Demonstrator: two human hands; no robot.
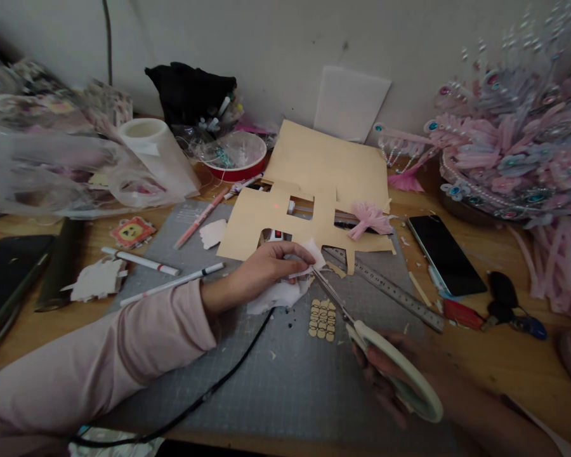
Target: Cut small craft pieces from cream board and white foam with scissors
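Note:
My left hand [254,276], in a pink sleeve, pinches a small piece of white paper [316,254] over the middle of the grey cutting mat [356,406]. My right hand [385,374] grips scissors [394,362] with cream handles, and their blades reach the paper's edge close to my left fingertips. Crumpled white paper [278,297] lies under my left hand. A small patch of tan ring-shaped cutouts [322,319] sits on the mat just left of the scissors. Behind my hands lies a tan card sheet [247,219] with rectangular holes cut in it.
A steel ruler [394,291] slants across the mat beside a pink tassel [368,219]. A phone [447,254] and keys [502,311] lie at right, before beaded pink ornaments [509,139]. Left are pens [140,260] and a white roll [157,158]. A black cable [233,368] crosses the mat.

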